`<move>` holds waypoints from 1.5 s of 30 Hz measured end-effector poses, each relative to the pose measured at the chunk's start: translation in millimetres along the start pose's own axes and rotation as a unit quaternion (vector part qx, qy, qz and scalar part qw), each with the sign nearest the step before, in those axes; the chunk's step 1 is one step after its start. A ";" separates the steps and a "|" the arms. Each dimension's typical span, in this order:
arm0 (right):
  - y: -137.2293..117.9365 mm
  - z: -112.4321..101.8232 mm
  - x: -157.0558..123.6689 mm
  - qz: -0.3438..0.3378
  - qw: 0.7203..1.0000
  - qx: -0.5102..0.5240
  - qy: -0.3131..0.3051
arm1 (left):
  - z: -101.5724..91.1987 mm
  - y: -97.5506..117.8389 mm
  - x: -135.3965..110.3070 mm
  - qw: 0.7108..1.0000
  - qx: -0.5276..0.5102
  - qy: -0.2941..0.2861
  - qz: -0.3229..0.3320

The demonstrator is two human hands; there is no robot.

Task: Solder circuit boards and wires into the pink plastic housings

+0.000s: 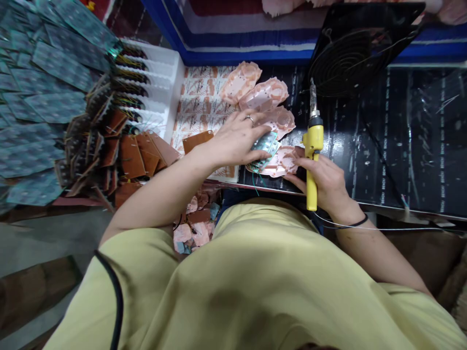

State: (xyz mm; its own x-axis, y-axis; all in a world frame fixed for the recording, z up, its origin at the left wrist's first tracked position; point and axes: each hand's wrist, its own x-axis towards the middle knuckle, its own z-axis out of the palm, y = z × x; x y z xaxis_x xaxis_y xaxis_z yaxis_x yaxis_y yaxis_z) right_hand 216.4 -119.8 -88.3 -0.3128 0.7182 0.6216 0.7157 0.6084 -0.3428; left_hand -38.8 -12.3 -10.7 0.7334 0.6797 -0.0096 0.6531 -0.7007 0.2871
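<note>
My left hand (239, 138) lies over a small green circuit board (265, 147), fingers curled down onto it, pressing it on a pink plastic shell (282, 164). My right hand (323, 177) is wrapped round the yellow handle of a soldering iron (313, 146), whose metal tip points away from me. Its thumb and forefinger touch the pink shell's right edge. Three more pink shells (268, 92) lie in a row just beyond my left hand.
A black fan (350, 53) stands at the back right on a dark mat (412, 141). Left are a white tray (160, 73) with wired parts, a heap of brown boards (124, 150) and several green boards (47, 78). Pink scraps (191, 228) lie near my body.
</note>
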 end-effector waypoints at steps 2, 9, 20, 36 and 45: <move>0.3 -0.7 0.3 -0.013 1.000 0.008 0.012 | 0.7 -6.4 4.6 1.000 -0.020 -0.004 0.002; -7.4 -5.0 12.1 0.008 0.999 0.048 0.015 | -15.2 -32.3 -18.3 0.943 -0.299 0.137 -0.054; -17.7 4.6 35.2 0.016 0.998 0.063 0.004 | -32.6 -55.8 -13.2 0.755 -0.515 0.403 -0.044; -22.5 23.9 64.7 0.147 0.943 0.282 0.100 | 26.9 -38.1 0.3 0.887 -0.333 0.280 -0.152; -27.4 11.8 91.3 0.202 0.948 0.226 0.096 | 34.6 -29.5 -4.3 0.905 -0.282 0.287 -0.134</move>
State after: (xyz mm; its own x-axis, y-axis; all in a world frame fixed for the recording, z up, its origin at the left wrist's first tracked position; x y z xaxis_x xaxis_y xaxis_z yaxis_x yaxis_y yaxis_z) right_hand 160.9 -66.9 -30.5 0.0805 0.8748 0.4777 0.3988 0.4109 -0.8198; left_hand -54.7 -2.1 -52.3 0.2379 0.9232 0.3017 0.4735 -0.3815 0.7939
